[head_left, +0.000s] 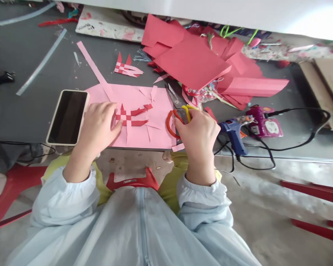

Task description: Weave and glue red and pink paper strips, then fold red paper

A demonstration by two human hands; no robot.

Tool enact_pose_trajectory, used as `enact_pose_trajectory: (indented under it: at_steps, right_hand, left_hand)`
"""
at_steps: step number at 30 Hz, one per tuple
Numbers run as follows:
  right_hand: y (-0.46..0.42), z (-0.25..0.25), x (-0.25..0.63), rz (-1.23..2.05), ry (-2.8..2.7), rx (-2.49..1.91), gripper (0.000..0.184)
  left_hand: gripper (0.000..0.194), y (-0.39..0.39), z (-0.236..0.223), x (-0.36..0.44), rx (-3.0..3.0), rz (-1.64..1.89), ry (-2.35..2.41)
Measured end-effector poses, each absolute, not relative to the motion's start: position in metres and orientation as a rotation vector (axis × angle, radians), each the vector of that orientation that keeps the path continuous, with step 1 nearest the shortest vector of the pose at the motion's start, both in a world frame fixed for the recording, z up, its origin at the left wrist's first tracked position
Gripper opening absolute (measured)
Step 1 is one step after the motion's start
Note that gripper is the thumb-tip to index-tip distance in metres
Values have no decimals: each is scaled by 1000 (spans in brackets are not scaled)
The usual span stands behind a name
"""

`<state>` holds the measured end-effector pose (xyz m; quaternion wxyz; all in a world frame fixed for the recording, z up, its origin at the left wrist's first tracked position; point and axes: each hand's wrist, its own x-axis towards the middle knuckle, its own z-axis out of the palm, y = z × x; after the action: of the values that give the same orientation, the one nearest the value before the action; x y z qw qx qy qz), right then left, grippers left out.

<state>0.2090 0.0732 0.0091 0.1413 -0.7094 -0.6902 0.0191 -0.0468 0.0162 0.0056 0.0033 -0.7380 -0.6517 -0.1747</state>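
A woven piece of red and pink paper strips, with loose ends on several sides, lies on a pink paper sheet. My left hand is at its left edge, fingers curled and thumb against the weave; the fingertips are partly hidden. My right hand is closed around the handles of a pair of scissors, one loop red and the other yellow. The scissor blades point away from me, slightly parted, over the sheet's right edge. A second, smaller woven paper piece rests farther back.
Left of my left hand lies a phone. A pile of red paper covers the back of the table. A blue glue gun, a purple box and black cables are at the right. A pink strip crosses the sheet's corner.
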Motion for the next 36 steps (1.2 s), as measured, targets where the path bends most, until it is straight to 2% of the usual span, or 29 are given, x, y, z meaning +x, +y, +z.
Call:
enact_pose_trajectory:
  at_steps: [3, 6, 12, 16, 24, 29, 33, 36]
  right_hand:
    - [75, 9, 211, 71, -1982, -2067, 28]
    - [77, 10, 214, 92, -1985, -2094, 29]
    - [82, 6, 225, 13, -1937, -2109, 31]
    - [84, 2, 228, -14, -1931, -2078, 34]
    - [87, 4, 225, 74, -1952, -2075, 24]
    - [82, 7, 222, 122, -1945, -2004, 35]
    - [73, 20, 211, 117, -1964, -1932, 36]
    - [71, 39, 192, 116, -2036, -1840, 32]
  left_hand:
    - [43, 15, 4, -46, -2385, -477, -2037]
    - [42, 13, 4, -44, -2394, -444, -2039]
    - [43, 11, -2, -44, -2352, -535, -2021]
    - [47, 10, -6, -42, -2283, -741, -2014]
    - [28, 9, -3, -39, -2182, -1251, -2176]
    - [25, 15, -11, -50, -2057, -1528, -2353]
    - [26, 14, -13, -55, -1965, -1520, -2365]
    - [23, 9, -11, -52, -1922, -1380, -2356]
